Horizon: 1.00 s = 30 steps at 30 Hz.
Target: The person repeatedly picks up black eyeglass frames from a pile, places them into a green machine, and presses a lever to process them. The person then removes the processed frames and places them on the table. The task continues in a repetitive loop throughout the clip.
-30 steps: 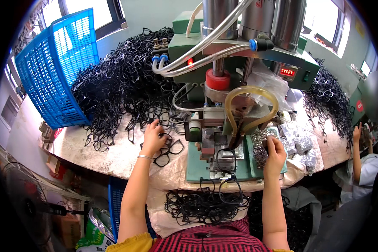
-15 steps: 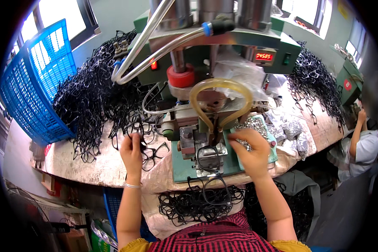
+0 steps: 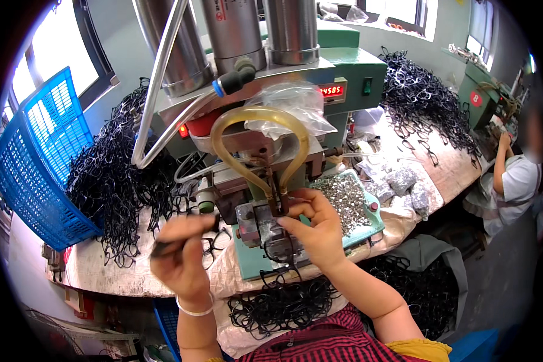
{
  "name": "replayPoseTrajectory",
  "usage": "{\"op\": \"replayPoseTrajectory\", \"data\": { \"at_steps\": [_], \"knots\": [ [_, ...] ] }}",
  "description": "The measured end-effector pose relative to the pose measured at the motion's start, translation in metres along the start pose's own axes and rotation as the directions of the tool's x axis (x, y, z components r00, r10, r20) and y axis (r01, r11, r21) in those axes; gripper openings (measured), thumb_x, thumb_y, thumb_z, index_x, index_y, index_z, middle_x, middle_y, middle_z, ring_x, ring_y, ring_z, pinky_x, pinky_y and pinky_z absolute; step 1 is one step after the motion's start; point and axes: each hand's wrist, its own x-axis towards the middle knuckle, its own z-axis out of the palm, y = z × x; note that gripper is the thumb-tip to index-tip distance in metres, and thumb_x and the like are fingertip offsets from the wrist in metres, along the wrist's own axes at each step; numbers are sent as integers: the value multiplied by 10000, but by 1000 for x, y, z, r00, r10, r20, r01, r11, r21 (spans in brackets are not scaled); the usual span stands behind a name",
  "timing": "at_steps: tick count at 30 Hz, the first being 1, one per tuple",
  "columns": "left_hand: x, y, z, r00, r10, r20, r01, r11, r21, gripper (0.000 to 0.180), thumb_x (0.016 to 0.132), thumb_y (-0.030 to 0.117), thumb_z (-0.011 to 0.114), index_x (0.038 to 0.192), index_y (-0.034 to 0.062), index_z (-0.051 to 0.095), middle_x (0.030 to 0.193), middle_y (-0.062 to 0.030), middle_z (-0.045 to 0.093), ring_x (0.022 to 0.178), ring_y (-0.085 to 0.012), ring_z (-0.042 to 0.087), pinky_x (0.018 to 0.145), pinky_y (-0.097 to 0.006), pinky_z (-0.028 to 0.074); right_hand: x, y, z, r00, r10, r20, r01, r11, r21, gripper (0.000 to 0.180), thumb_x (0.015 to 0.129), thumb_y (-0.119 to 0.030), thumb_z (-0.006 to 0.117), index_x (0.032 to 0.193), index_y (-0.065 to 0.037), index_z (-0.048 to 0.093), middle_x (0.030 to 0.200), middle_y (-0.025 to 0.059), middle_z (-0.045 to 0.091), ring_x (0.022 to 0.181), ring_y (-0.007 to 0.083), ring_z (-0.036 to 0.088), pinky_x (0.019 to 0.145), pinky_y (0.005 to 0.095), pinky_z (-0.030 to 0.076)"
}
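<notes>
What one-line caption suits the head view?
Left hand lifts a black eyeglass frame; right hand sets another at the green press.

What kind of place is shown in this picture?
Most likely a small factory workshop that assembles eyeglass frames. A green press machine stands on the bench, heaps of black frames lie around it, a blue plastic basket stands nearby, and another person works at a second machine.

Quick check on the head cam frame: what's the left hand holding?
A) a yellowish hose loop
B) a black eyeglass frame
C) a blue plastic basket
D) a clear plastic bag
B: the left hand pinches a black eyeglass frame raised above the table, while the blue plastic basket stands apart at far left and the yellowish hose loop stays on the machine.
</notes>
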Motion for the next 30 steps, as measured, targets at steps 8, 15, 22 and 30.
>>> {"op": "replayPoseTrajectory", "data": {
  "at_steps": [8,15,22,30],
  "knots": [
    [-28,-14,2,944,65,324,-104,989,105,93,833,42,687,921,74,687,1005,-126,727,787,-249,652,791,-389,509,-8,-16,-31,980,-150,130,193,875,-445,333,823,-65,680,1153,-36,649,1151,121,665,1107,254,622,966,363,473],
    [-44,-29,27,801,244,546,-339,937,79,249,721,145,786,966,109,757,1042,-31,734,779,-223,518,836,-431,524,1,54,-131,929,-368,36,128,230,-965,184,722,-140,771,895,-96,730,1226,216,607,1271,407,492,1039,487,401],
    [-61,-27,28,854,189,485,-280,952,121,247,745,112,792,985,90,739,1088,-53,725,839,-246,581,923,-453,514,22,52,-108,843,-293,452,498,105,-861,144,735,-78,702,867,-51,651,1224,133,617,1215,335,552,891,450,494],
    [-97,6,-71,989,114,91,-131,426,895,157,812,55,684,966,37,661,991,-167,684,935,-323,623,907,-417,459,14,59,-135,891,-453,34,235,395,-888,97,838,-18,673,932,-11,695,979,155,702,959,322,664,849,387,510]
  ]
}}
